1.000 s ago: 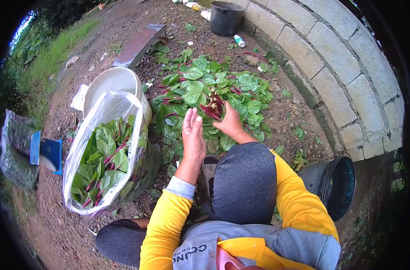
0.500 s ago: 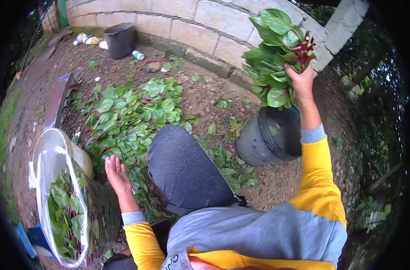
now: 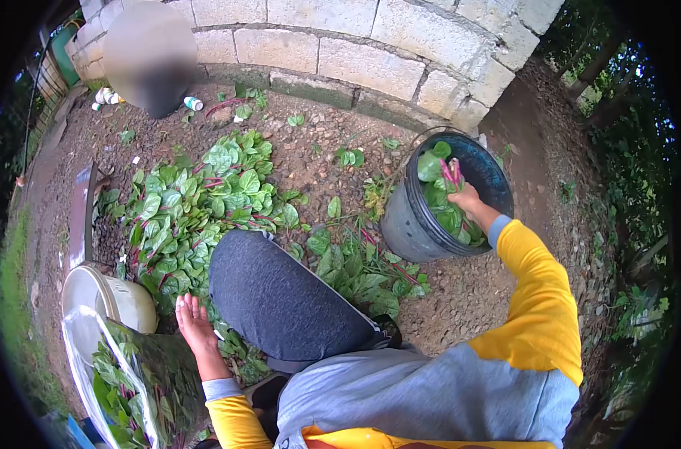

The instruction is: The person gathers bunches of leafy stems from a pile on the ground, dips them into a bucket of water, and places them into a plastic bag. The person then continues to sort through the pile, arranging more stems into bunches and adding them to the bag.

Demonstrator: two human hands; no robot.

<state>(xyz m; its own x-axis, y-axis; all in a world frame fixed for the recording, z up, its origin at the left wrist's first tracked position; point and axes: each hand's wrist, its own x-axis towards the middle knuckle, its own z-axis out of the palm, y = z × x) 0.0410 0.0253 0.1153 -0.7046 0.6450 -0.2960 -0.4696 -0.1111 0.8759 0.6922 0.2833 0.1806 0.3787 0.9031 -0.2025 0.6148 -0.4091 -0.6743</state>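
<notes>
My right hand [image 3: 467,198] is closed around the stems of a bunch of Malabar spinach [image 3: 446,217], with green leaves and cut red stems. It holds the bunch down inside the dark bucket [image 3: 408,228], leaves lowest and stem ends up. The bucket's bottom is hidden. My left hand [image 3: 196,323] is empty, fingers stretched out, beside my knee. Close to it lies a wide pile of the same spinach [image 3: 221,187] on the ground. Left of that hand stands a clear plastic bag [image 3: 168,374] with more spinach inside.
A whitish bucket [image 3: 135,303] is behind the bag. Loose leaves [image 3: 366,277] lie between my knee and the dark bucket. A block wall [image 3: 295,56] runs along the back. A metal strip [image 3: 82,213] and a small white bottle [image 3: 194,103] lie on the soil.
My right hand has brought the spinach bunch down from in front of the wall into the dark bucket. My left hand stays open by my knee. The view has shifted.
</notes>
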